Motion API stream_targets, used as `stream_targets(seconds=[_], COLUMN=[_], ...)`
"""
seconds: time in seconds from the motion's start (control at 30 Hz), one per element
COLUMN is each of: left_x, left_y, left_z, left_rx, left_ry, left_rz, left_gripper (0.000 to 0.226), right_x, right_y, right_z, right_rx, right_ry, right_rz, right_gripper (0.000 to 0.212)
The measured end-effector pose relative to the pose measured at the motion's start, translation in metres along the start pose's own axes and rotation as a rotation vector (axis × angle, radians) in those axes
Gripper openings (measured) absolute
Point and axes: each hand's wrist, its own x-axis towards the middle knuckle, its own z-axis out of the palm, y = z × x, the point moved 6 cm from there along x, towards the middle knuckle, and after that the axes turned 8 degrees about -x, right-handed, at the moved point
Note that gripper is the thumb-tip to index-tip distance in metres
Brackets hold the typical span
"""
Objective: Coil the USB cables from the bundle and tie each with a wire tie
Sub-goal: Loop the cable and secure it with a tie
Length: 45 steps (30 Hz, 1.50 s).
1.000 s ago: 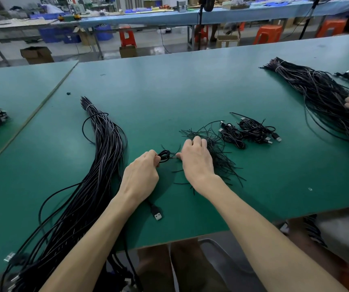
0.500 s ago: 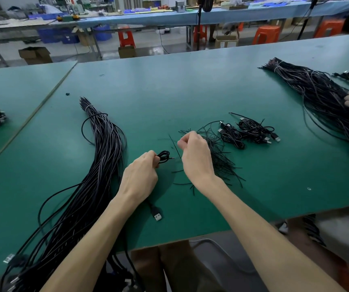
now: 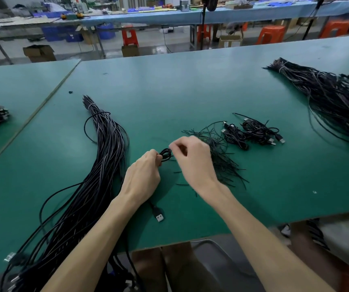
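While left hand grips coil: left hand [image 3: 142, 175] has thumb and fingers curled round a small wound coil [image 3: 165, 154] of one USB cable, just above the table [image 3: 190, 91], between the bundle [image 3: 106, 148] and the wire ties [image 3: 222, 163].
Right hand: right hand [image 3: 192, 159] has fingertips drawn into a pinch at the coil's upper edge. It is blurred; probably a tie is between them, but I cannot tell.
Loose end: USB plug [image 3: 159, 216] lies flat on the table below the left wrist, its lead running up under the palm.
Risk, spring-back: loops look tight, so if the left grip eases before the tie is twisted, the coil could open.
Risk, partial tie: a tie passed round only some loops would leave the rest free. Cause: poor sight of the coil's centre behind the fingers.
Risk, scatter: the right forearm sits over the tie pile, so a quick pull could sweep ties off.
Hidden: number of loops, the cable's other connector and the contact between the two hands.
Cut off: the bundle's near end drops past the table edge.
Hard to make out: finished coils [image 3: 253, 131] overlap, count unclear.
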Motion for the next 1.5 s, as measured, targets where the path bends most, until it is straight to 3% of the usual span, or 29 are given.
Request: stream_targets(seconds=[0.17,0.27,0.6,0.83,1.03,1.27,1.4,1.5], left_x=[-0.002,-0.001,-0.002,-0.004,-0.005,-0.006,-0.006,-0.008], left_y=[0.001,-0.001,-0.007,0.003,0.005,0.005,0.006,0.012], left_z=[0.000,0.001,0.001,-0.002,-0.002,-0.005,-0.008,-0.011], left_rx=[-0.001,-0.031,-0.381,-0.560,-0.776,-0.828,-0.878,-0.783], left_ry=[-0.018,-0.021,-0.033,-0.061,-0.080,-0.037,-0.051,-0.085], left_rz=[0.035,0.010,-0.097,-0.029,-0.106,-0.141,-0.127,-0.042], left_gripper=[0.025,0.028,0.032,0.040,0.035,0.036,0.041,0.038], right_x=[-0.026,-0.034,-0.042,-0.045,-0.048,-0.039,-0.030,-0.029], right_y=[0.008,-0.003,-0.021,-0.023,-0.025,-0.009,0.012,0.008], right_z=[0.017,0.014,0.008,0.009,0.014,0.019,0.024,0.030], right_rx=[0.071,-0.039,-0.191,-0.207,-0.200,0.068,0.391,0.412], right_ry=[0.062,0.162,0.287,0.299,0.247,0.136,-0.034,-0.171], right_rz=[0.011,-0.089,-0.204,-0.277,-0.385,-0.239,0.012,-0.070], right_gripper=[0.011,0.012,0.012,0.013,0.009,0.006,0.042,0.074])
